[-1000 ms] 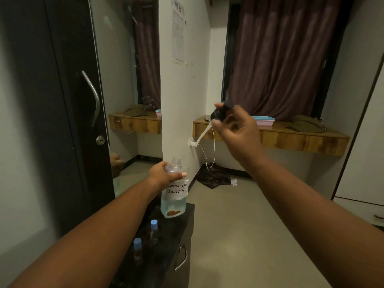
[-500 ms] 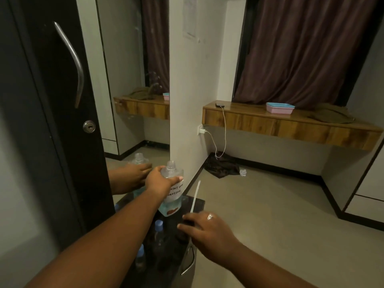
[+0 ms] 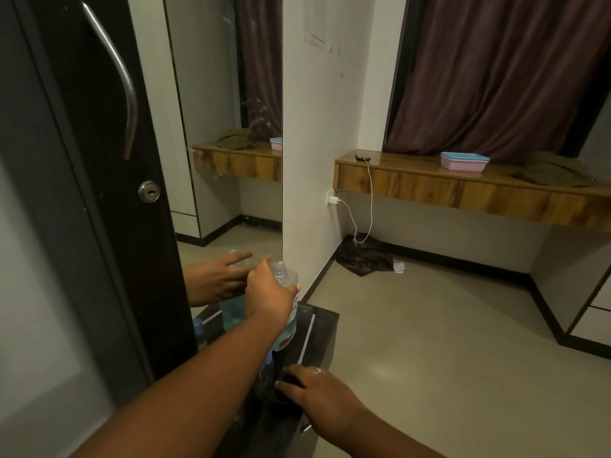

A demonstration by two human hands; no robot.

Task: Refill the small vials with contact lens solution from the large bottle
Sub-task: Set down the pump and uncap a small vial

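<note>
My left hand grips the shoulder of the large clear bottle, which holds blue solution and has a white label. The bottle stands upright on the black cabinet top, and its neck is uncapped. My right hand is low over the cabinet top with its fingers on the black pump cap. The cap's white tube lies along the top, pointing away from me. A small vial's blue cap peeks out beside my left forearm; the rest of the vial is hidden.
A mirror on the left reflects my hand and the bottle. Close at the left stands a dark door with a metal handle. A wooden shelf carries a charging phone and a pink box. A dark cloth lies on the floor.
My right hand came down from head height with the pump cap and set it on the cabinet top. The view tilted down. My left hand kept hold of the bottle.
</note>
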